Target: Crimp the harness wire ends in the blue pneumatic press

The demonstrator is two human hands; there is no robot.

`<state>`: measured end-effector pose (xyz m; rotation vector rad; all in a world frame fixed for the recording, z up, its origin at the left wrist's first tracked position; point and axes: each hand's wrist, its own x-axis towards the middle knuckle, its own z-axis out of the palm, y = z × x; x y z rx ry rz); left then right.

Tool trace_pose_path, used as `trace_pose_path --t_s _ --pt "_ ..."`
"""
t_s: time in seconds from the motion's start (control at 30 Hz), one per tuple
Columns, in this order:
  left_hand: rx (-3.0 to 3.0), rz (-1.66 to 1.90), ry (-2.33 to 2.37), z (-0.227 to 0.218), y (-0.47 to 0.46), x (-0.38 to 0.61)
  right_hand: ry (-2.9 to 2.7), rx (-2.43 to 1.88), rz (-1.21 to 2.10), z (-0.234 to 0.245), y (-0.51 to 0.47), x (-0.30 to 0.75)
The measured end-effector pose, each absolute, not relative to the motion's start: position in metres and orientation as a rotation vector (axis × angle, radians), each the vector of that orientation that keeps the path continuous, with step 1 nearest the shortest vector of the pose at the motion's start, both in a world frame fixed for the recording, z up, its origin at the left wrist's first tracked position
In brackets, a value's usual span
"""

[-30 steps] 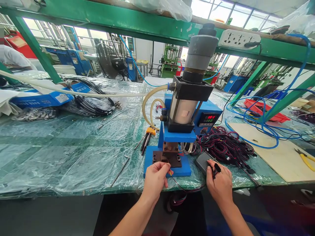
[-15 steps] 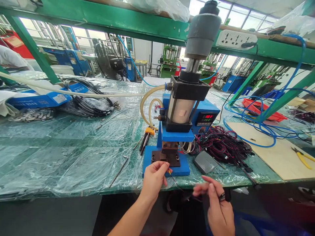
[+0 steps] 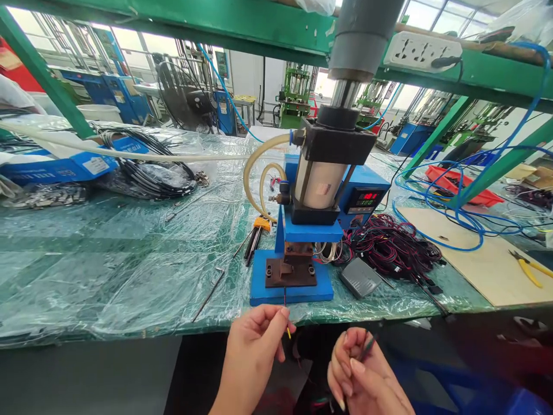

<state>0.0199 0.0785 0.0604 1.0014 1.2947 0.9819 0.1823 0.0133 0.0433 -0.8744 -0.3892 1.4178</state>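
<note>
Pulled back from the press (image 3: 319, 184) now: left hand (image 3: 251, 346) pinching a yellow-tipped wire (image 3: 288, 332), right hand (image 3: 360, 372) pinching a dark wire (image 3: 368, 348).

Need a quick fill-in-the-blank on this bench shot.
1. The left hand pinches a thin wire with a ____ tip.
2. The press stands on a ____ base.
3. Beside the foot pedal lies a bundle of red and ____ wires.
4. Blue tubing loops before a ____ tray.

Missing words: yellow; blue; black; red.
</note>
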Motion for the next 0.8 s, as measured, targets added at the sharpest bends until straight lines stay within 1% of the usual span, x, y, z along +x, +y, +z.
trace_pose_path --t_s 0.13,0.3,0.47,0.63,0.8 --pt "1.030 0.994 1.317 0.074 0.062 0.012 -0.450 -0.851 1.543 0.043 0.023 0.171" --pt "1.118 1.017 1.342 0.081 0.053 0.006 -0.493 -0.922 1.592 0.049 0.029 0.155" --pt "1.258 1.116 1.476 0.093 0.043 0.009 -0.550 -0.920 1.709 0.055 0.022 0.146" --pt "1.441 1.111 1.471 0.095 0.044 0.006 -0.576 -0.917 1.741 0.053 0.013 0.140" --pt "1.608 1.204 1.462 0.093 0.045 0.000 -0.553 -0.924 1.734 0.058 0.014 0.134"
